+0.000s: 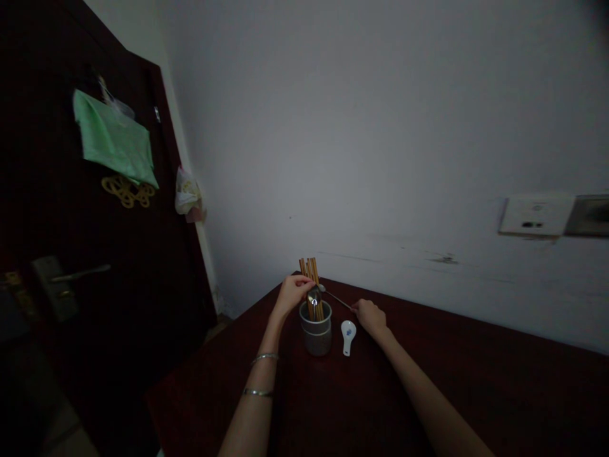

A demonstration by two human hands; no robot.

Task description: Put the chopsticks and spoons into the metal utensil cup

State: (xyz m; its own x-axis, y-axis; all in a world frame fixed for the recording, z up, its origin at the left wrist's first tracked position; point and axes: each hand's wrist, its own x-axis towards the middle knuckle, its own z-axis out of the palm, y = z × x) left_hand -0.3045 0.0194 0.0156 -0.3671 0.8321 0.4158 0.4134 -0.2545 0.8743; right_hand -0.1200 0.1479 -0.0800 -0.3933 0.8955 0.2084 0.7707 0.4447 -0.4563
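Note:
A grey metal cup (pixel 317 343) stands on the dark table, holding several wooden chopsticks (pixel 314 270) upright. A shiny metal spoon (pixel 314 296) has its bowl up, just above the cup's rim in front of the chopsticks. My left hand (pixel 291 294) is closed, its fingertips pinching at the top of that spoon's bowl. Pinched by the end of its handle in my right hand (pixel 371 317) is a long thin spoon (pixel 337 298), its head just behind the cup. Between the cup and my right hand lies a white ceramic soup spoon (pixel 348 333) with a blue mark.
The dark red table (pixel 476 374) meets a pale wall (pixel 361 146) along its back edge. On the left is a dark door (pixel 143 279) with a lever handle (pixel 80 274) and a hanging green cloth (pixel 117 139). A wall socket (pixel 536 214) sits at the right.

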